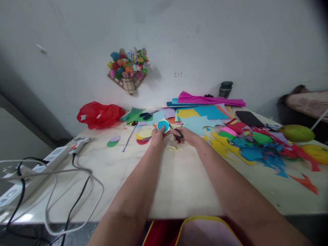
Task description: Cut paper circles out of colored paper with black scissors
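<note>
My left hand (158, 135) is closed on a blue paper circle (162, 126) laid over a piece of pale yellow paper (167, 129), with the thumb on top. Black-handled scissors (179, 136) are gripped in my right hand (186, 135), their blades beside the edge of the pale yellow paper. Below my hands lie pale yellow paper scraps (174, 148). Left of my left hand is a pile of paper circles (144, 135) in yellow, red and other colours. Further left, a purple circle overlaps a green circle (112, 144).
Coloured paper scraps (258, 147) spread over the right side, near a green-yellow fruit (296, 133). A power strip (36, 174) with loose cables lies at left. A red plastic bag (99, 114), spare scissors (146, 115) and paper sheets (202, 114) lie at the back.
</note>
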